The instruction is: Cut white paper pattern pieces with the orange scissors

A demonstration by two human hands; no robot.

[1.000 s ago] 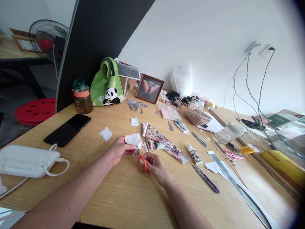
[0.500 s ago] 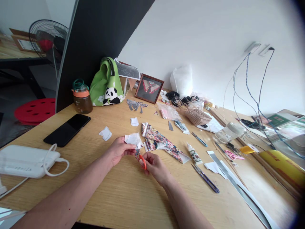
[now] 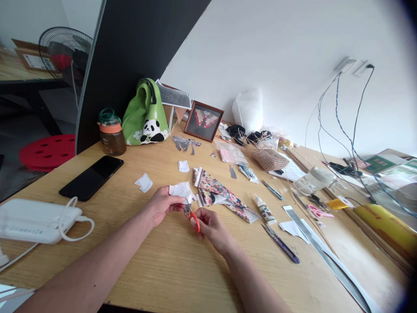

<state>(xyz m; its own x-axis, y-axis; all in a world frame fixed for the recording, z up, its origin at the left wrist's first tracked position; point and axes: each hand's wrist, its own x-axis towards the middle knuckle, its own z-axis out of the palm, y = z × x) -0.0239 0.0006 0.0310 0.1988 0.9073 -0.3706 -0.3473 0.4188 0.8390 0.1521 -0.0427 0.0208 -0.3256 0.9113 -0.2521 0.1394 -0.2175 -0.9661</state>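
Observation:
Between the thumb and fingers of my left hand [image 3: 164,205] is a small white-backed piece of fabric [image 3: 181,190] with a frayed right edge. My right hand [image 3: 208,225] grips a pair of scissors [image 3: 194,221] by the orange handles, and the blades meet the lower right edge of that piece. How far apart the blades are is hard to make out. Just beyond lies a folded strip of flowered fabric [image 3: 224,193]. Two white cut pieces rest on the table, one [image 3: 183,166] behind my left hand and another [image 3: 143,182] to its left.
To the right lie a glue bottle [image 3: 265,210], thread snips [image 3: 280,244] and a long grey strip [image 3: 321,250]. A phone [image 3: 91,177] and a white power bank [image 3: 35,221] are at left. Behind stand a bottle [image 3: 112,137], a green panda bag [image 3: 146,115] and a framed butterfly [image 3: 204,121].
Almost nothing differs. Both hands, the scissors and the fabric piece keep nearly the same place, and the whole view shifts very slightly.

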